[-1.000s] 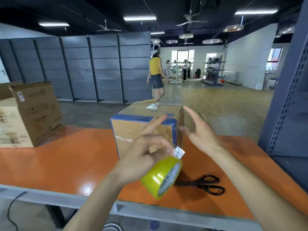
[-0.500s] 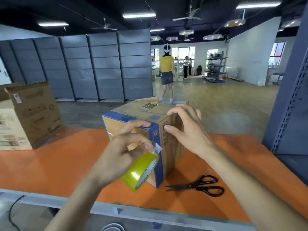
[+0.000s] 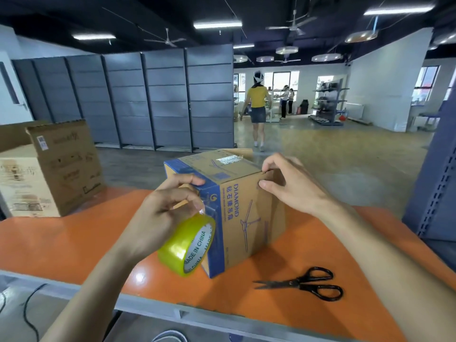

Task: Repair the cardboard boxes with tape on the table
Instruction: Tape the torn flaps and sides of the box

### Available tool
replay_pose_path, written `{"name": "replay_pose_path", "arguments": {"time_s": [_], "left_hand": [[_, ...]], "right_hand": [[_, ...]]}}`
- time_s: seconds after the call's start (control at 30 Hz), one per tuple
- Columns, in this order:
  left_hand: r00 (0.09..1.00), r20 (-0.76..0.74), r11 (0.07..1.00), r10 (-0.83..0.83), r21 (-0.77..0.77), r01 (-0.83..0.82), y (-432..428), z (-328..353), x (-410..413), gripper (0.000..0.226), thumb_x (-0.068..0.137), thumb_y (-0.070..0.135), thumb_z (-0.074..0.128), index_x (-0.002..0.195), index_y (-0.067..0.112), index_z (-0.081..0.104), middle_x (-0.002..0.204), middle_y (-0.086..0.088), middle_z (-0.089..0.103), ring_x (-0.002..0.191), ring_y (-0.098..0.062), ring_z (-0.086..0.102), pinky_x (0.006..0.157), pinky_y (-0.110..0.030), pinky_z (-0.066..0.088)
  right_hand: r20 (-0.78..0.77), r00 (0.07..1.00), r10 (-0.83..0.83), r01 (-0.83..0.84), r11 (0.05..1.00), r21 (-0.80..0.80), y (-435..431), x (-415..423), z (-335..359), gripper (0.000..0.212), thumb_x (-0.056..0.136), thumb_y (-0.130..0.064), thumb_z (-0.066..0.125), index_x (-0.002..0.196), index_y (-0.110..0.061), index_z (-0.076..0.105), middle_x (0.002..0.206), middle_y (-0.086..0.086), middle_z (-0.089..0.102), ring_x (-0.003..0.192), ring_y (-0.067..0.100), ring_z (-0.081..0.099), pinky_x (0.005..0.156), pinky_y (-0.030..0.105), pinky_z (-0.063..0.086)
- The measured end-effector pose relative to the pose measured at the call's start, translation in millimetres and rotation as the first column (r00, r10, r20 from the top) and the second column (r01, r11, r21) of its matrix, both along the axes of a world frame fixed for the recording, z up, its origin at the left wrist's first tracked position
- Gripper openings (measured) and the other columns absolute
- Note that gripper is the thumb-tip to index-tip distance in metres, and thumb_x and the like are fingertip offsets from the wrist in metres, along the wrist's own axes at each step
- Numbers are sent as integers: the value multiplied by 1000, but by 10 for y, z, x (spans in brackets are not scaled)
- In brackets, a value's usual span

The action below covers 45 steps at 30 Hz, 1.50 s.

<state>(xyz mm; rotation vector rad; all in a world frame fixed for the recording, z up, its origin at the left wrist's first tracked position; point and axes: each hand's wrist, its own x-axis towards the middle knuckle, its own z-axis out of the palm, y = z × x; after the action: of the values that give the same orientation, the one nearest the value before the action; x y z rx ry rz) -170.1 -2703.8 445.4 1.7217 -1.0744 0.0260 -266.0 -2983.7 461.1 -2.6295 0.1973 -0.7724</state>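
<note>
Head view, small box (image 3: pixel 246 211): stands on the orange table (image 3: pixel 61 238), one corner turned toward the person, likely so the split top edge faces them.
Left hand (image 3: pixel 160 218): grips the yellow tape roll (image 3: pixel 186 245) beside the box's blue corner and pinches its loose end, ready to stick.
Right hand (image 3: pixel 291 186): fingers curl over the top edge with the thumb on the side, apparently steadying the seam.
Scissors (image 3: pixel 306 283): lie near the box, handy for cutting.

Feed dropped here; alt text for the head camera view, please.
Two bare hands work on a DIAMOND-printed cardboard box on an orange table: the left hand holds a yellow tape roll at the box's blue-edged near corner, the right hand pinches its top edge. Black scissors lie on the table to the right; a larger box stands at far left.
</note>
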Motion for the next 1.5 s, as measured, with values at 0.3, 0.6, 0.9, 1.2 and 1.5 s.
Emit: {"name": "replay_pose_path", "arguments": {"time_s": [0.3,0.6,0.9,1.2,1.5], "left_hand": [[996,-83,995,23,-98,-31,91,-53,161,14,88,19,71,78,12,76,127,-2,63,132,-3,51,108,-38,40],[990,-140,992,1,-125,-18,-208,-85,1,21,96,5,66,79,12,75,131,-2,60,128,3,52,107,-36,42],[986,-33,963,165,-213,-168,-398,-130,-430,9,87,29,76,84,35,83,103,21,67,110,-4,54,90,-18,38],[974,162,984,159,-110,-143,-582,-101,-524,14,93,23,73,84,32,79,119,22,65,125,6,46,99,-4,30],[948,319,987,17,148,-67,-1090,160,-464,27,96,18,65,80,39,69,160,6,39,155,-6,14,124,-26,-3]], "right_hand": [[144,989,20,-34,995,98,192,-199,-71,28,95,-27,68,116,-41,56,95,-19,70,108,4,58,98,32,40],[160,977,-141,121,984,130,44,-380,-60,26,91,-20,74,114,-33,74,106,-20,55,99,-14,54,80,-3,35],[365,924,-115,156,984,-84,392,-507,-237,23,94,-15,66,114,-23,74,112,-9,57,108,14,49,88,17,35],[330,940,-89,81,996,38,481,-480,-466,28,95,-12,62,117,-28,70,109,-12,59,110,15,58,94,30,48],[252,950,-185,208,976,-68,-52,-370,-243,36,92,-33,68,126,-25,66,114,-7,61,114,18,45,96,32,41]]}}
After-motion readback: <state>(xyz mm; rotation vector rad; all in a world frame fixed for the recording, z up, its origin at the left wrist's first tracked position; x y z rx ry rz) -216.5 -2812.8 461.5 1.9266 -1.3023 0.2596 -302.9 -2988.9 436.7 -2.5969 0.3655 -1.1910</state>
